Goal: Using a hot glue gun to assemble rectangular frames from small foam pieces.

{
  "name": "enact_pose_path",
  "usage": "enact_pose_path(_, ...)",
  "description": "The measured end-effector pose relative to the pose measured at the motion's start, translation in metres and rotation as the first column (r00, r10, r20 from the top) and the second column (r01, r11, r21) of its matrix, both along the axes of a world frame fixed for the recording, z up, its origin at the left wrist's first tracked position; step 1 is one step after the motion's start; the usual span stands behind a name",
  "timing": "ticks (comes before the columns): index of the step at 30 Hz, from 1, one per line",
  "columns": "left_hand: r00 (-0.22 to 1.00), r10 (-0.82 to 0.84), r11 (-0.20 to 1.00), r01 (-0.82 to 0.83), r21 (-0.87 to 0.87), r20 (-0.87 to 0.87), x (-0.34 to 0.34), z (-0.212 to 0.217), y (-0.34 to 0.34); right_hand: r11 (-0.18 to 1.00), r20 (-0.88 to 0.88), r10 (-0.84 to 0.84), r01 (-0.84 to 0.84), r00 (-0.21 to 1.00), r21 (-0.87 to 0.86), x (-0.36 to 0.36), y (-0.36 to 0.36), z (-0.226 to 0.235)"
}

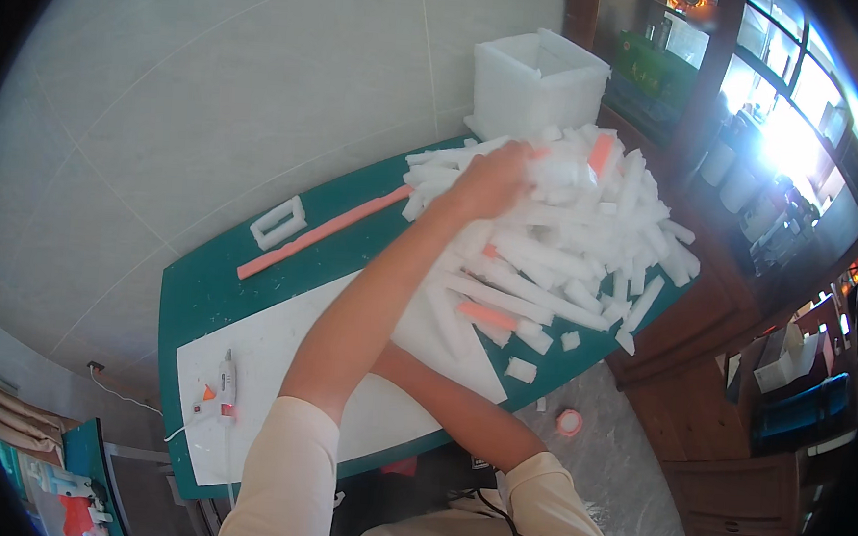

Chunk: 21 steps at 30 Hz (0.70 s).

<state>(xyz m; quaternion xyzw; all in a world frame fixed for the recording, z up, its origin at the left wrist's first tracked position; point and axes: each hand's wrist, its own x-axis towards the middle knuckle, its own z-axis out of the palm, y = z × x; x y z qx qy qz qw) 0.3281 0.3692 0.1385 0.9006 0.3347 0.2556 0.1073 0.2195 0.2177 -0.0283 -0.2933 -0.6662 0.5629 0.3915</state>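
Note:
My left hand (498, 181) reaches across to the far right, into a heap of white foam strips (547, 261). Its fingers are blurred against the pale pieces, so any grip is unclear. Orange-pink foam bits (601, 155) show among the white ones. My right forearm (450, 402) crosses beneath the left one, which hides the right hand. Under both arms lies a white board (276, 357) on the green tabletop (206, 299). On the board's left part rests a white hot glue gun (226, 383) with an orange piece beside it.
A long orange-pink strip (328, 230) lies near the far edge, beside a small white foam frame (278, 222). An open-topped white foam box (533, 88) stands behind the heap. Wooden cabinets (730, 483) line the right. A tape roll (569, 422) sits on the floor.

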Motion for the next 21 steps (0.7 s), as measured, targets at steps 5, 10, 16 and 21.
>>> enact_pose_path(5,0.783,0.098,0.927,0.152,-0.343,0.614,-0.033,0.045,0.006,0.924,0.131,-0.170,0.111,0.977,0.366,0.006,0.003,0.017)
enact_pose_path(10,0.559,0.194,0.755,0.439,-0.487,0.806,-0.057,0.054,0.004,0.961,0.534,-0.058,-0.097,0.843,0.258,-0.001,0.015,0.016)
enact_pose_path(16,0.477,0.270,0.668,0.533,-0.519,0.837,-0.079,0.040,0.003,0.935,0.375,-0.149,0.006,0.915,0.356,0.017,0.002,0.046)
enact_pose_path(21,0.502,0.363,0.603,0.516,-0.608,0.785,-0.103,0.043,-0.017,0.906,0.432,-0.086,-0.110,0.898,0.409,0.107,-0.036,0.160)
